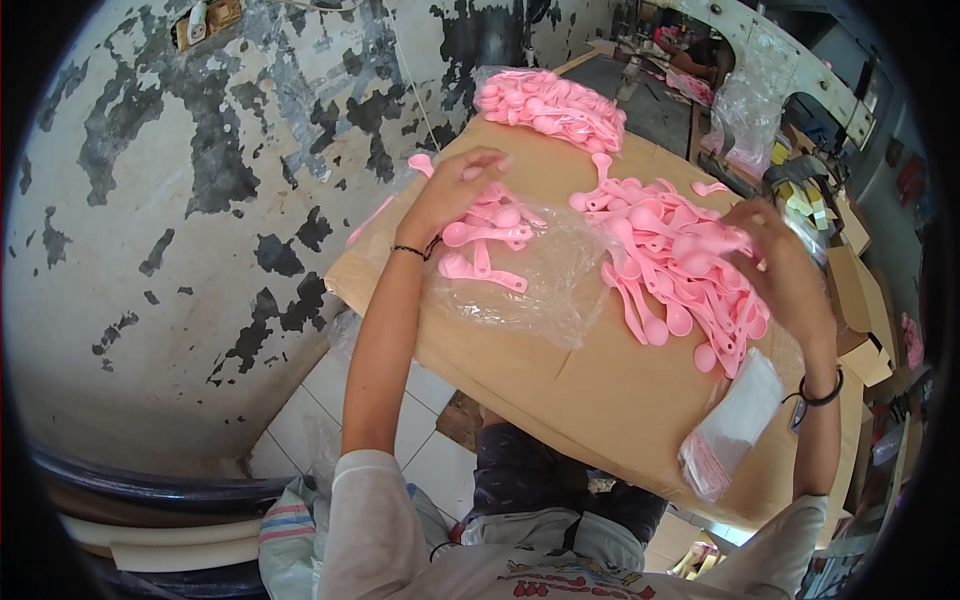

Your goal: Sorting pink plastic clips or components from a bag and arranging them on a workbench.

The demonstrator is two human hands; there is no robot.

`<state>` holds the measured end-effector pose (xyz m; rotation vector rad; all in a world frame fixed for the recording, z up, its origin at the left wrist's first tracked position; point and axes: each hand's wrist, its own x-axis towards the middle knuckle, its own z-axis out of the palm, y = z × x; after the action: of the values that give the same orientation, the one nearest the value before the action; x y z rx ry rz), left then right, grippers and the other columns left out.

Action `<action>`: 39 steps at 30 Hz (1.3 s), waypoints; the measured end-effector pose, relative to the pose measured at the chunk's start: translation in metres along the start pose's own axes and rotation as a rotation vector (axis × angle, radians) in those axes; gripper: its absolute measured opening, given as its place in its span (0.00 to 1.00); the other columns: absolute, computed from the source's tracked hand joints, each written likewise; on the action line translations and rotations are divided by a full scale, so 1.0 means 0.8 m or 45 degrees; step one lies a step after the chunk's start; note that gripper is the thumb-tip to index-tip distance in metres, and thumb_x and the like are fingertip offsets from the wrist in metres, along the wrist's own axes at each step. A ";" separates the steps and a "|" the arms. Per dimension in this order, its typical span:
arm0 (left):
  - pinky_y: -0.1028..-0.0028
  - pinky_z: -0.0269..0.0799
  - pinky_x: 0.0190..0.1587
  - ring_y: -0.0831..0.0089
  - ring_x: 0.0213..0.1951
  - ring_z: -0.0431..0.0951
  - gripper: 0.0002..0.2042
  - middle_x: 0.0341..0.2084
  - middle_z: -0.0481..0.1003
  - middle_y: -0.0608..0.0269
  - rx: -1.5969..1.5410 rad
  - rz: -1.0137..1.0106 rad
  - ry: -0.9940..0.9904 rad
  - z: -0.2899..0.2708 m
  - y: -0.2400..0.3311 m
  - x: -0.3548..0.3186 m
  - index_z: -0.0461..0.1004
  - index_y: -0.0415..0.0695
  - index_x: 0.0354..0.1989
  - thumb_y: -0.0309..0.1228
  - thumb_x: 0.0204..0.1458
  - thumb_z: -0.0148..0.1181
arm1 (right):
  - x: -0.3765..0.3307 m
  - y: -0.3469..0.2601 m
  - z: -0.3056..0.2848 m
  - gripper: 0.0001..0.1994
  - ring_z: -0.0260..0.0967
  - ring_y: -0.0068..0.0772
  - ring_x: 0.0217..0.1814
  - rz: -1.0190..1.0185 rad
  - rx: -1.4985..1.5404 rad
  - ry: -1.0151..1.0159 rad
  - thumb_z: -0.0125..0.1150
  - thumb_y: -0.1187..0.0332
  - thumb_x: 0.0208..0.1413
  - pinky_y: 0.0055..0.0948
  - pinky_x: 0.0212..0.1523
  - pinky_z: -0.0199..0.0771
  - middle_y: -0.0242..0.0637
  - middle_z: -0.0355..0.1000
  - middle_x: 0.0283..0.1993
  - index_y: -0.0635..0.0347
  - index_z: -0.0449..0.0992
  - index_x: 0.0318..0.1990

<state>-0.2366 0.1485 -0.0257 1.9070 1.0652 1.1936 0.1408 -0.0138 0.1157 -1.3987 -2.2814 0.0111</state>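
Note:
Pink plastic measuring spoons (655, 235) lie in a large loose pile on the right half of the brown-covered table (530, 370). At its right edge my right hand (785, 265) curls its fingers round the handle of a pink measuring spoon (700, 250); both are slightly blurred. My left hand (465, 190) hovers over a smaller group of pink spoons (485, 235), its fingers stretched out and nothing visible in them. These spoons lie on a clear plastic bag (550, 290), spread flat between the two groups.
A filled clear bag of pink spoons (550, 108) stands at the table's far end. A stack of clear plastic bags (733, 425) lies near the right front edge. Cardboard boxes (860, 310) crowd the right side. A peeling wall (200, 200) rises at left, and a machine (780, 60) stands behind.

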 end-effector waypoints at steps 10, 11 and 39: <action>0.75 0.70 0.49 0.76 0.44 0.74 0.19 0.41 0.78 0.62 0.116 -0.156 0.246 -0.029 -0.052 -0.011 0.76 0.37 0.52 0.41 0.62 0.58 | 0.081 -0.107 0.207 0.07 0.77 0.48 0.43 -0.576 0.068 -0.324 0.63 0.68 0.53 0.40 0.45 0.78 0.51 0.76 0.40 0.62 0.81 0.35; 0.75 0.71 0.47 0.76 0.41 0.75 0.20 0.39 0.78 0.61 0.029 -0.108 0.256 -0.022 -0.050 -0.005 0.77 0.36 0.51 0.42 0.61 0.60 | 0.095 -0.104 0.222 0.08 0.77 0.49 0.40 -0.595 -0.021 -0.377 0.63 0.67 0.53 0.42 0.43 0.79 0.51 0.76 0.37 0.63 0.81 0.33; 0.59 0.63 0.62 0.60 0.56 0.76 0.26 0.53 0.76 0.52 0.524 -0.197 0.747 -0.079 -0.098 -0.016 0.72 0.43 0.60 0.46 0.57 0.60 | -0.039 0.000 0.047 0.20 0.74 0.48 0.51 -0.227 0.080 0.042 0.64 0.83 0.42 0.41 0.52 0.77 0.43 0.74 0.48 0.62 0.77 0.47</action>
<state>-0.3213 0.1802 -0.0717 1.7467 1.8540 1.5826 0.1382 -0.0313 0.0701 -1.1524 -2.3486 0.0032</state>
